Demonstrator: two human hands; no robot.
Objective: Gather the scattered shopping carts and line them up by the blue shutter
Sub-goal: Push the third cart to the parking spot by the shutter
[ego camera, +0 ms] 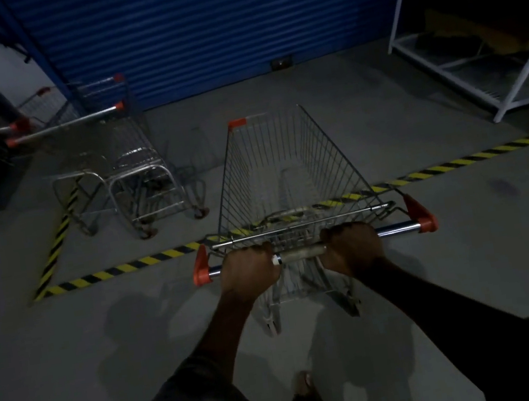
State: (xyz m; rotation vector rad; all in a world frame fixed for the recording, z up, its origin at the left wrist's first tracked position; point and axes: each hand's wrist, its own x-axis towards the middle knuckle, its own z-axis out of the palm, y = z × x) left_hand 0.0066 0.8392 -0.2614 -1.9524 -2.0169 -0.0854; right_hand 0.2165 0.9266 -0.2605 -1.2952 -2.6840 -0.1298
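Now both hands, left hand [248, 269] and right hand [352, 247], are gripping the cart [286, 169] handle, crossing the striped tape [135, 265] toward the shutter [196, 28]. Parked carts [118, 153] are already sitting left by it; this one isn't placed yet.

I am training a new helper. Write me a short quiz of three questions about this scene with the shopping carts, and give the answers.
1. True or false: the left hand and the right hand both grip the handle of the held cart.
2. Where do the parked carts stand from the held cart? A) to its left B) to its right C) behind the person
3. What marking crosses the floor under the held cart?
Key: 1 true; 2 A; 3 yellow-and-black striped tape.
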